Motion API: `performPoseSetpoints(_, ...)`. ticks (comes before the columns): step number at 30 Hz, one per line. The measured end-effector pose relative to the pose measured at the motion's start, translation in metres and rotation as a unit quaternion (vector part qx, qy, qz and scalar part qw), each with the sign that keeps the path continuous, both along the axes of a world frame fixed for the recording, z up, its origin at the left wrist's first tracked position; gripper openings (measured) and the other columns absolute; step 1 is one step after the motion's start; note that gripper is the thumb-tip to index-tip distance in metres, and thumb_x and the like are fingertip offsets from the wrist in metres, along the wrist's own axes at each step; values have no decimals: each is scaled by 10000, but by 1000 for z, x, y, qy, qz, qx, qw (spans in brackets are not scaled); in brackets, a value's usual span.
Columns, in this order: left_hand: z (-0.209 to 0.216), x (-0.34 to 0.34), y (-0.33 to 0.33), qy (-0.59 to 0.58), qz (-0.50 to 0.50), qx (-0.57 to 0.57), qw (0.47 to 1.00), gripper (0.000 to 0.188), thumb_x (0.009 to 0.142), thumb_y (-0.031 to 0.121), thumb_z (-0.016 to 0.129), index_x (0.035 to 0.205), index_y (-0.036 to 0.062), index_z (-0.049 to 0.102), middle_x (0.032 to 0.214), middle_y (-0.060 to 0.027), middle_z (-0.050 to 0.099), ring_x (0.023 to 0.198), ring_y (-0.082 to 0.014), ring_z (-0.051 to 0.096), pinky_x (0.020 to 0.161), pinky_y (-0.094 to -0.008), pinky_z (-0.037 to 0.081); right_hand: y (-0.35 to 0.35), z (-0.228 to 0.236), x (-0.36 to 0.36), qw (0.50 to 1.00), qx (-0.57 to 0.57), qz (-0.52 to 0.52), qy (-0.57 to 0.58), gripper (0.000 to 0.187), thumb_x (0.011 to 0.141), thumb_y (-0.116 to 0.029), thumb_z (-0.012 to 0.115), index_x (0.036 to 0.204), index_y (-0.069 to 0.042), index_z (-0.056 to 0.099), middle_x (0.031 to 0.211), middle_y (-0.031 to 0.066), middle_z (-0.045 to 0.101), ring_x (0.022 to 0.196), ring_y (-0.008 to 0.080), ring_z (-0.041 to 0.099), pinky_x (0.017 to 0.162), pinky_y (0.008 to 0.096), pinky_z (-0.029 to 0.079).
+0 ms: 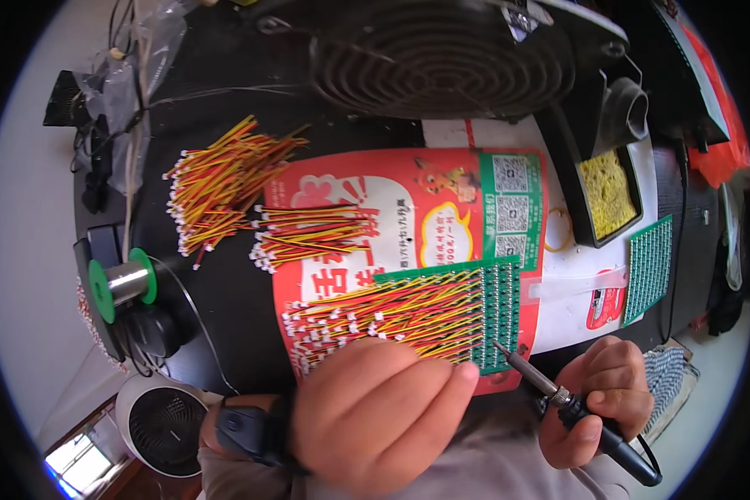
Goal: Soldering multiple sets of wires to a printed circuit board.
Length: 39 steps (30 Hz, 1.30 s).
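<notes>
On the far left of the black table I saw a green-flanged spool of silvery wire [127, 283], its loose end trailing down toward the table's near edge, where a white-rimmed round fan [171, 429] sat low. Beyond the spool lay a big heap of red and yellow leads [217, 183] with white plugs, and just right of it a smaller pile [312, 233], partly on a red printed sheet [400, 162]. The left hand [379, 408], a dark watch [246, 429] on its wrist, was bent over the near leads, fingers curled and drawn narrowly together, the tips at the near edge of a green circuit board [500, 312]; I couldn't tell whether they pinched anything. That board lay on the sheet, rows of leads fanning leftward from it. A soldering iron [550, 383] slanted in from the right, its tip over the board's near part, its handle wrapped in the curled fingers of the right hand [604, 400]. Farther back sat a yellow sponge [608, 196] in a black tray, and rightmost a second green board [648, 271].
</notes>
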State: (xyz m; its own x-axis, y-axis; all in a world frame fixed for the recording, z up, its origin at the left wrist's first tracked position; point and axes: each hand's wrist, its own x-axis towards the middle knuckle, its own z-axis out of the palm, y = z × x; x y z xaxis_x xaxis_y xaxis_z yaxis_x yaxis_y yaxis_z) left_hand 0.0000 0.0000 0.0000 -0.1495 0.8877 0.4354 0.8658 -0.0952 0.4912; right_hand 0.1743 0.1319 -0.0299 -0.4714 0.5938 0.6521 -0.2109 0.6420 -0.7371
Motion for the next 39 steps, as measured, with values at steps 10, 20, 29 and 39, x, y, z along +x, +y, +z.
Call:
performPoseSetpoints(10,2,-72,-8,40,286,-96,952,175,685,-91,661,834,-4,691,819,-103,613,774,-280,588,681,-358,470,-3,6,-2,1000,5,-20,-23,201,817,-214,560,805,-46,451,613,26,373,577,131,348,513,292,246)
performPoseSetpoints(20,-2,-76,-6,88,266,-116,953,133,676,-95,649,779,-11,642,798,-107,606,807,-287,578,699,-362,469,-2,2,-4,999,11,-21,-24,203,831,-215,558,816,-39,458,615,30,384,571,134,355,503,283,269)
performPoseSetpoints(29,18,-33,1,-375,245,81,890,166,690,-134,546,809,-39,611,808,-140,613,704,-168,566,635,-253,429,3,-1,3,998,1,-55,25,234,745,-195,687,716,-18,536,566,17,432,475,133,399,394,255,266)
performPoseSetpoints(39,11,-17,-4,-551,46,-31,833,189,678,-108,659,832,-17,599,794,-137,620,655,-157,600,584,-245,468,11,5,15,999,-1,29,-35,190,756,-140,688,782,-2,560,649,40,514,535,149,478,416,253,380)
